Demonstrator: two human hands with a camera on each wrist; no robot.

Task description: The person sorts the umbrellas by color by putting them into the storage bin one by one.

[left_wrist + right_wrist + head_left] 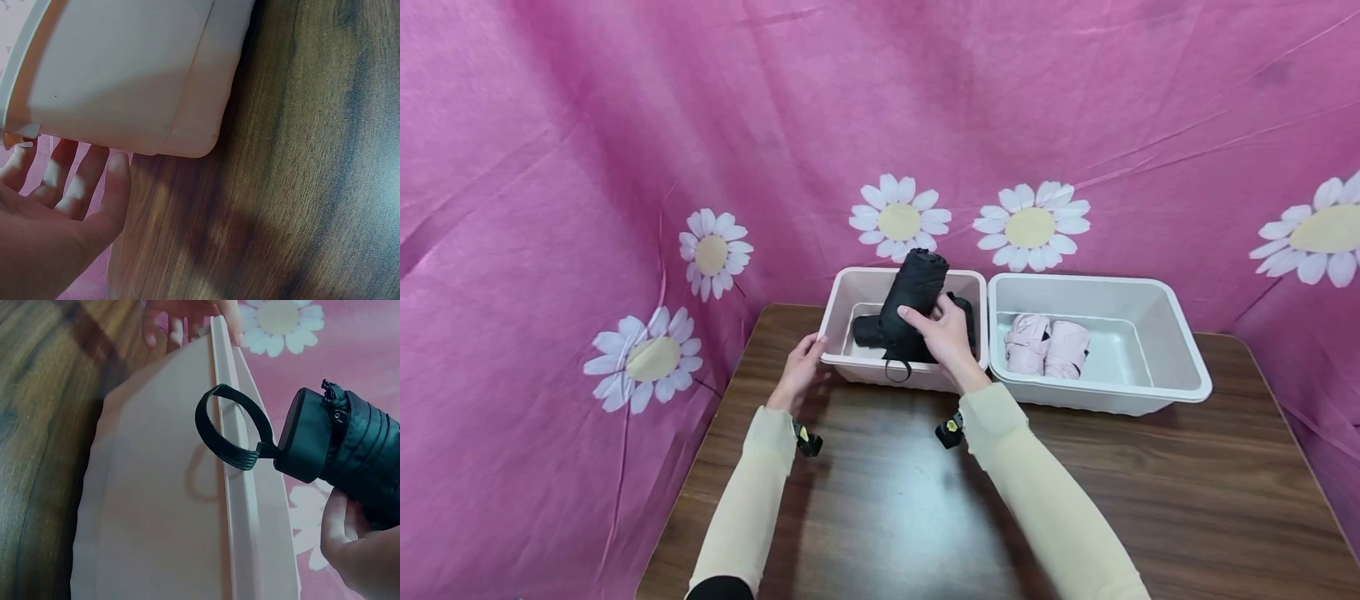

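Note:
My right hand (950, 337) grips a folded black umbrella (916, 287) above the left white bin (868, 372). In the right wrist view, a wrist strap (212, 440) loops from the umbrella's handle end (304, 434), beside the bin's rim. Under the held umbrella, another black item (868, 332) lies in the bin, partly covered; more black fabric (964, 315) shows behind my right hand. At the bin's left end, my left hand (800, 369) holds the rim, its fingers (84, 178) below the edge on the outer side.
A second white bin (1075, 397) stands directly right of the first. Two pale pink rolled bundles (1028, 343) lie in its left half. Both bins sit at the back of a brown wooden table (880, 500), against a pink cloth (820, 125) with daisies.

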